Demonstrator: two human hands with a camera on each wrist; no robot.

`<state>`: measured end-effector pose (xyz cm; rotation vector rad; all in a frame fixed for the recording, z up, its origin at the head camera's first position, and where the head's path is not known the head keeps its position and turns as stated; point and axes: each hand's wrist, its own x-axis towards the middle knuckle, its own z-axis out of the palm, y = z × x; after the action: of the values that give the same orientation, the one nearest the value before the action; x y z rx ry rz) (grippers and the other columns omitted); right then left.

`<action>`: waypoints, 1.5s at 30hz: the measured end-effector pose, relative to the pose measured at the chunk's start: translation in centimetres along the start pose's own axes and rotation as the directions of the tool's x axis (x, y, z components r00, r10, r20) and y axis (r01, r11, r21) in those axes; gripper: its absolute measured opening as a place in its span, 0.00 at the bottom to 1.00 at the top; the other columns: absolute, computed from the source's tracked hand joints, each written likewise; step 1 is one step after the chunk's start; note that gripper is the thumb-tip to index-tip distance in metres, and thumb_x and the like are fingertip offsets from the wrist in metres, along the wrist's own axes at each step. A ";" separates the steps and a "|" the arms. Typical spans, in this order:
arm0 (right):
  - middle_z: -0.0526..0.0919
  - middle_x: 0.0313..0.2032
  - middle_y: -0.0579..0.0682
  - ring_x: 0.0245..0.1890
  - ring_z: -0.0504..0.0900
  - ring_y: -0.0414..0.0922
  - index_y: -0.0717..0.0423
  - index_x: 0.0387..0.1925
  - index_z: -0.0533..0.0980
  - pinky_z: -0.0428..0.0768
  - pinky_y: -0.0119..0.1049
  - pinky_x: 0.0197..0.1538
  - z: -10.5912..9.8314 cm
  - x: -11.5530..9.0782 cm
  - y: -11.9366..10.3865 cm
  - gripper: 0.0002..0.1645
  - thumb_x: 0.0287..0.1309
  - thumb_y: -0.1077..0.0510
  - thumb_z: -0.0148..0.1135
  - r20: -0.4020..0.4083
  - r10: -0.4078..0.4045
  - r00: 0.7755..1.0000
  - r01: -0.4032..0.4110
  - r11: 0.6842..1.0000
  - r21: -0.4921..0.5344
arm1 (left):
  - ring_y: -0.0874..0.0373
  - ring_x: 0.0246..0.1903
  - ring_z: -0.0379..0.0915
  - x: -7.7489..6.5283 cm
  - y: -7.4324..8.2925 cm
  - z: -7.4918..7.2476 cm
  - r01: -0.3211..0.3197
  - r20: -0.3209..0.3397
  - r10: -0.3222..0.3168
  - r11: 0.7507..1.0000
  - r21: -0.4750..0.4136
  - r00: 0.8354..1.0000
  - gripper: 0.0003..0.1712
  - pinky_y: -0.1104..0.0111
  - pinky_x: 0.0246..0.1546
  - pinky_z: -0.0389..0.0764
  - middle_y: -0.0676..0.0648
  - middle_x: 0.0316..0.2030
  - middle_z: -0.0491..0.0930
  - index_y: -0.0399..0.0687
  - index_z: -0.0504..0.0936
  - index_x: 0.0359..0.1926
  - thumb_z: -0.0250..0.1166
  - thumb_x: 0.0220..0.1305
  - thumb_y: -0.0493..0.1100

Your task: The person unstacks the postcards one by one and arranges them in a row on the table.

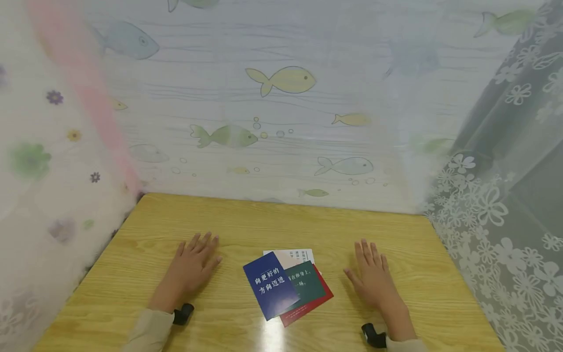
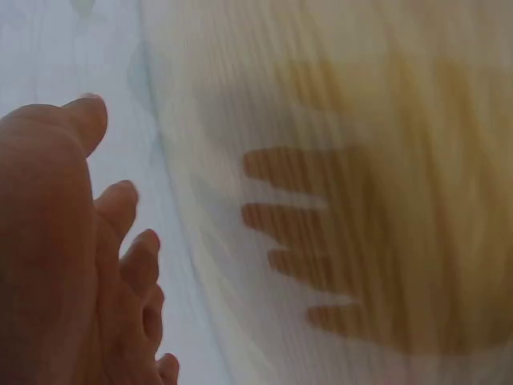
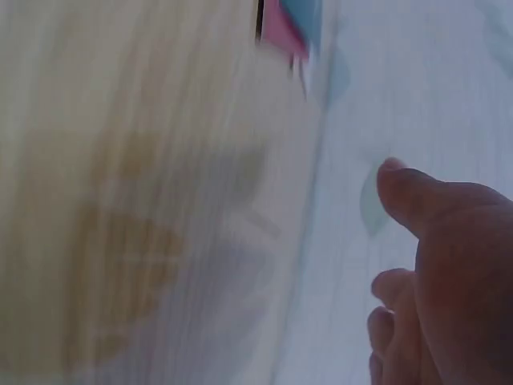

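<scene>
Several printed cards overlap in a loose fan at the table's middle. A blue card [image 1: 269, 286] with white writing lies on top, over a green card [image 1: 308, 281]. Beneath these show a red card [image 1: 326, 288] and a pale card [image 1: 301, 254]. To the left of the cards is my left hand [image 1: 189, 266], back upward, fingers extended and holding nothing. My right hand [image 1: 374, 278] is on the cards' other side, likewise empty with straight fingers. Both wrist views show each hand apart from the tabletop. A red card corner [image 3: 282, 32] appears blurred in the right wrist view.
The yellow wood-grain table [image 1: 237, 220] meets a fish-print curtain [image 1: 281, 146] at its back edge. A flower-print cloth [image 1: 57, 195] hangs at left, lace [image 1: 488, 210] at right. Black devices [image 1: 184, 314] are strapped to both wrists.
</scene>
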<state>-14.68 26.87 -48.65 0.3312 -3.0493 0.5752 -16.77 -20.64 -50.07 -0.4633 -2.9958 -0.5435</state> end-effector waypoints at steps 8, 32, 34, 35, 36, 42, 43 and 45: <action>0.51 0.79 0.63 0.79 0.47 0.64 0.61 0.78 0.55 0.48 0.66 0.77 2.4 -1.9 -5.8 0.46 0.71 0.41 0.57 0.096 -0.146 0.985 0.149 0.988 -0.030 | 0.34 0.76 0.50 -0.5 3.2 1.8 -0.103 0.029 0.105 0.993 -0.050 0.994 0.34 0.33 0.74 0.47 0.39 0.76 0.61 0.48 0.67 0.75 0.52 0.77 0.59; 0.52 0.80 0.59 0.80 0.47 0.61 0.54 0.77 0.62 0.51 0.65 0.77 4.3 -2.9 -9.8 0.47 0.68 0.29 0.51 0.276 -0.237 0.931 0.218 0.971 0.098 | 0.38 0.78 0.48 -1.8 7.7 2.4 -0.128 0.101 0.129 0.992 -0.014 0.987 0.32 0.40 0.77 0.48 0.41 0.76 0.62 0.47 0.76 0.69 0.51 0.77 0.60; 0.51 0.80 0.59 0.80 0.45 0.60 0.55 0.77 0.61 0.49 0.63 0.78 4.2 -2.6 -9.5 0.47 0.68 0.31 0.54 0.274 -0.226 0.935 0.208 0.974 0.091 | 0.38 0.78 0.49 -2.4 8.0 2.4 -0.149 0.093 0.149 0.989 -0.009 0.984 0.31 0.40 0.77 0.50 0.41 0.76 0.62 0.46 0.77 0.68 0.52 0.76 0.61; 0.50 0.80 0.59 0.80 0.45 0.60 0.54 0.77 0.61 0.49 0.63 0.78 4.1 -2.5 -9.3 0.48 0.67 0.32 0.56 0.277 -0.221 0.935 0.207 0.975 0.080 | 0.38 0.77 0.49 -2.7 8.2 2.5 -0.162 0.090 0.162 0.987 -0.006 0.983 0.31 0.40 0.76 0.50 0.41 0.76 0.62 0.46 0.77 0.68 0.53 0.75 0.61; 0.50 0.80 0.59 0.80 0.45 0.60 0.55 0.77 0.61 0.49 0.63 0.78 4.1 -2.4 -9.1 0.49 0.66 0.32 0.58 0.279 -0.220 0.935 0.208 0.975 0.072 | 0.39 0.77 0.50 -3.0 8.4 2.5 -0.177 0.089 0.177 0.984 -0.004 0.980 0.31 0.40 0.76 0.51 0.41 0.76 0.62 0.46 0.78 0.67 0.54 0.75 0.61; 0.51 0.80 0.60 0.80 0.44 0.62 0.54 0.77 0.61 0.49 0.64 0.78 4.1 -2.0 -8.1 0.53 0.59 0.34 0.66 0.293 -0.229 0.928 0.213 0.973 0.085 | 0.40 0.75 0.58 -4.8 9.3 2.6 -0.298 0.098 0.290 0.951 0.082 0.952 0.29 0.42 0.73 0.60 0.42 0.73 0.67 0.48 0.82 0.63 0.60 0.70 0.60; 0.51 0.79 0.60 0.80 0.44 0.62 0.54 0.77 0.62 0.49 0.64 0.78 4.0 -2.0 -8.0 0.53 0.58 0.34 0.68 0.288 -0.240 0.927 0.220 0.970 0.099 | 0.40 0.74 0.59 -5.0 9.4 2.6 -0.317 0.100 0.308 0.944 0.093 0.946 0.27 0.42 0.73 0.61 0.43 0.72 0.69 0.48 0.84 0.60 0.61 0.70 0.59; 0.53 0.79 0.61 0.80 0.45 0.64 0.55 0.76 0.63 0.51 0.65 0.77 4.0 -1.9 -7.7 0.53 0.56 0.36 0.71 0.269 -0.263 0.927 0.237 0.963 0.125 | 0.41 0.74 0.60 -5.0 9.5 2.4 -0.351 0.087 0.344 0.932 0.090 0.935 0.23 0.43 0.73 0.61 0.44 0.70 0.72 0.50 0.87 0.56 0.63 0.68 0.57</action>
<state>-11.12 18.85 -49.74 0.8646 -3.1732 0.7048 -9.17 -12.70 -49.72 -0.9960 -2.8847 -0.3441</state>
